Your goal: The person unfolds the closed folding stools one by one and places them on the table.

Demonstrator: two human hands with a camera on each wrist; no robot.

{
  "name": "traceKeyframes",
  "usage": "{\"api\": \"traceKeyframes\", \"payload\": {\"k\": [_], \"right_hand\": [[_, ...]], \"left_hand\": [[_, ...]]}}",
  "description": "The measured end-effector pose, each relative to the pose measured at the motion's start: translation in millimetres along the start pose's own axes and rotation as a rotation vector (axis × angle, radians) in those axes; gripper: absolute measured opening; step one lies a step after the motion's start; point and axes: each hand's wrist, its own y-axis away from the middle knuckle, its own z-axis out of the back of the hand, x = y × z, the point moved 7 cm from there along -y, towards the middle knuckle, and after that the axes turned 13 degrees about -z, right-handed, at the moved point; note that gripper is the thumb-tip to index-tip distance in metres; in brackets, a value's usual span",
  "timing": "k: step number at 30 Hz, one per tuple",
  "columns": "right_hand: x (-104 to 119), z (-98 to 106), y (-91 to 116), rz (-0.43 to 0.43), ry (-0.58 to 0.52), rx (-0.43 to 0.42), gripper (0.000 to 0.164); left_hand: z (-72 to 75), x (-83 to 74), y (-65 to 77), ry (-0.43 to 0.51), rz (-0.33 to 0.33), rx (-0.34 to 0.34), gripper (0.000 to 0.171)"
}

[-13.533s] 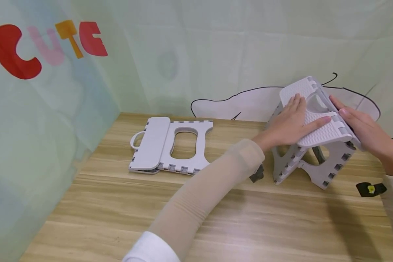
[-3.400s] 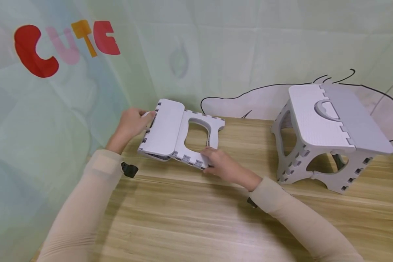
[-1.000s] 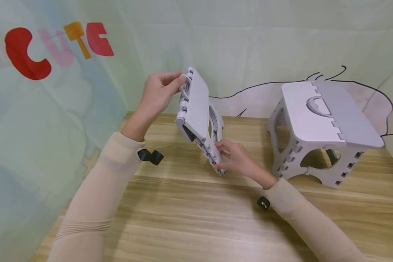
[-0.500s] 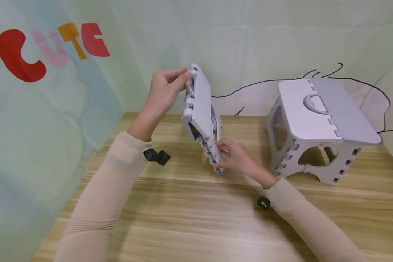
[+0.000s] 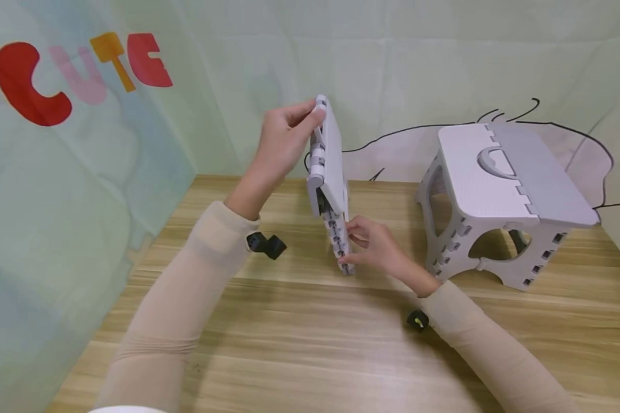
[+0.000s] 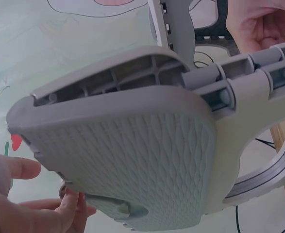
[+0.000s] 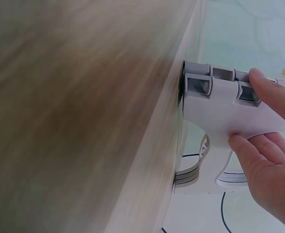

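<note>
A folded white-and-grey folding stool (image 5: 332, 160) stands nearly upright on its leg end, edge toward me. My left hand (image 5: 284, 137) pinches the carry handle at its top edge. In the left wrist view, the textured seat (image 6: 127, 145) is folded down with a narrow gap between its two halves. Lower down, my right hand (image 5: 374, 244) grips the leg section, thumb on the hinged edge and fingers on the panel. The right wrist view shows that leg panel (image 7: 215, 107) with its foot end right at the tabletop.
A second folding stool (image 5: 491, 172) stands unfolded to the right, its seat flat and its handle in the middle. The wooden table (image 5: 310, 344) lies beneath everything. Behind it hangs a printed fabric backdrop (image 5: 289, 69) with coloured letters at the left.
Earlier both hands pressed on the right stool's tilted seat; it now stands flat. Both hands then took hold of the folded stool, which has swung from lying to nearly upright, its top moving right.
</note>
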Motion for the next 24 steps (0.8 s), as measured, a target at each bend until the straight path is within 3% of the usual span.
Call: {"api": "traceKeyframes", "payload": {"k": [13, 20, 24], "right_hand": [[-7, 7, 3, -0.016, -0.028, -0.026, 0.052], [-11, 9, 4, -0.029, -0.05, -0.036, 0.052], [-11, 11, 5, -0.041, -0.054, -0.033, 0.053]], "left_hand": [[-28.3, -4.8, -3.3, 0.062, 0.025, -0.001, 0.044], [-39.0, -4.3, -7.2, 0.163, 0.048, -0.013, 0.043], [-43.5, -4.9, -7.5, 0.145, 0.049, -0.01, 0.042]]}}
